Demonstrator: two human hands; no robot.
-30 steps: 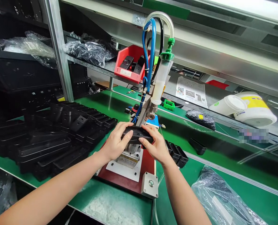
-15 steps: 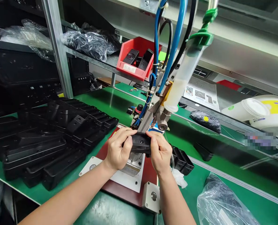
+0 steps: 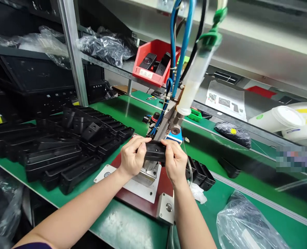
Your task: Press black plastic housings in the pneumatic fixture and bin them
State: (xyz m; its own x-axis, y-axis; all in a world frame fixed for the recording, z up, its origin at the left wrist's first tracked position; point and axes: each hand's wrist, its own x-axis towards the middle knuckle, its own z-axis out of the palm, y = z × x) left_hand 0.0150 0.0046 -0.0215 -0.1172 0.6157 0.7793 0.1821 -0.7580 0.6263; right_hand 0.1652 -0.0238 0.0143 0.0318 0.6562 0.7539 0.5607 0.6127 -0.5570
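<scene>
A black plastic housing (image 3: pixel 155 151) with a small hole in its face spans the space between my hands. My left hand (image 3: pixel 133 155) is closed on its left end, thumb in front. On its right end my right hand (image 3: pixel 175 159) is closed as well. Behind and below the part is the metal fixture (image 3: pixel 146 178) of a bench machine on a dark red base (image 3: pixel 140 204). The machine's nozzle block (image 3: pixel 176 128) and a translucent syringe (image 3: pixel 193 84) with a green cap lean above it. Fingers hide both ends of the housing.
Many black housings (image 3: pixel 70 152) lie piled at left; several more (image 3: pixel 201 174) stand at right near a white tissue (image 3: pixel 198 193). A button box (image 3: pixel 166 207) sits in front. A red bin (image 3: pixel 153 64) is on the shelf, a plastic bag (image 3: pixel 247 221) at lower right.
The camera view has shifted slightly, and the scene appears a little rightward on the left side. Both hands keep hold of the black plastic housing, which sits slightly higher in view.
</scene>
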